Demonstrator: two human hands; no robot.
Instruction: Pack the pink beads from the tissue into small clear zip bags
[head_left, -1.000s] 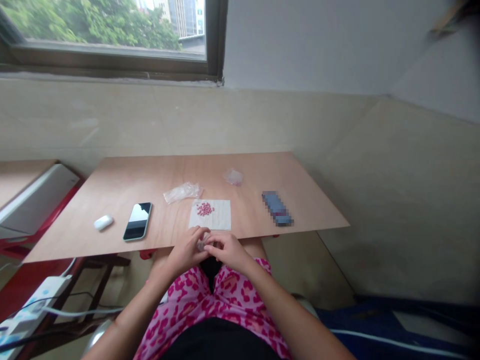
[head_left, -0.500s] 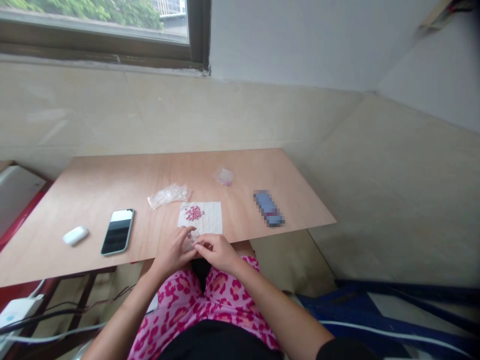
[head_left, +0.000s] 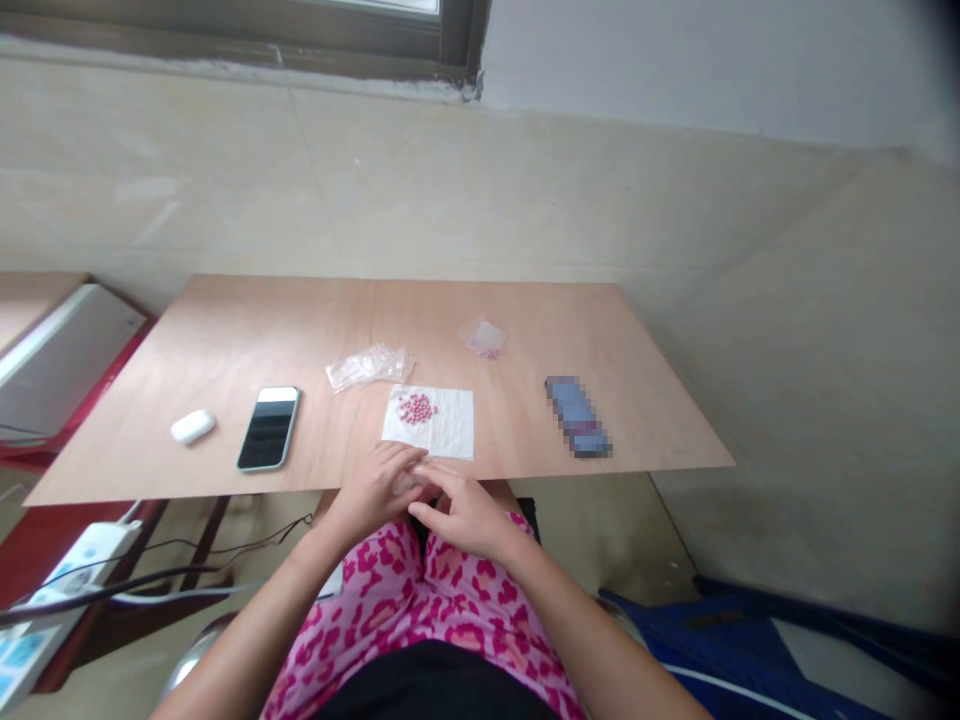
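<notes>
At the table's front edge, my left hand (head_left: 380, 488) is closed around a small clear plastic bag (head_left: 406, 484), which its fingers partly cover. My right hand (head_left: 466, 508) meets it from the other side, fingers curled against the bag and thumb a little apart below. What the bag contains cannot be made out. Just beyond the hands, a white paper sheet (head_left: 454, 425) lies flat with a cluster of small pink-red beads (head_left: 417, 408) on its left half.
Behind the paper lie clear plastic bags (head_left: 367, 368) and a small bag with pink pieces (head_left: 486, 338). A phone (head_left: 268, 430) and a white earbud case (head_left: 193, 427) rest at left. A blurred blue object (head_left: 577, 416) lies at right on the wooden table (head_left: 645, 400).
The view has tilted down and turned left. My hands have drawn closer over the plastic bag, the left fingers folding down over it. The beads and paper stay put.
</notes>
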